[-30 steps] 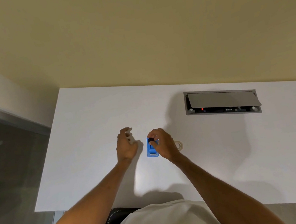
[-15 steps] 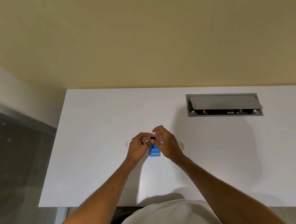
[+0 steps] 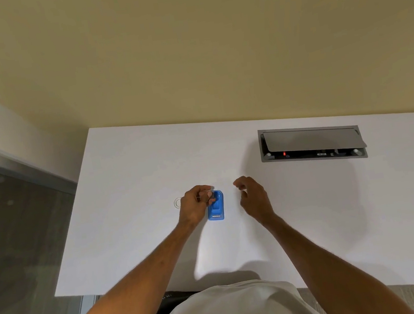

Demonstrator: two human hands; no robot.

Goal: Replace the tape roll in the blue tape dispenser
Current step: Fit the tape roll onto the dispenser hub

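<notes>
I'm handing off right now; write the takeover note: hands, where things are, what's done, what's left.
Left hand: closed at the blue tape dispenser, pinching something thin and clear, apparently a tape roll, at its far end.
Right hand: open, empty, hovering beside the dispenser without touching it.
Dispenser stands on the white table. A clear ring, likely another roll, lies just left of the left hand.
Done: roll brought to the dispenser. Whether it is seated cannot be told.
Left: seat the roll, thread tape to the cutter.

One blue dispenser (image 3: 216,206), two hands, perhaps one clear roll (image 3: 178,203) (faint).
</notes>
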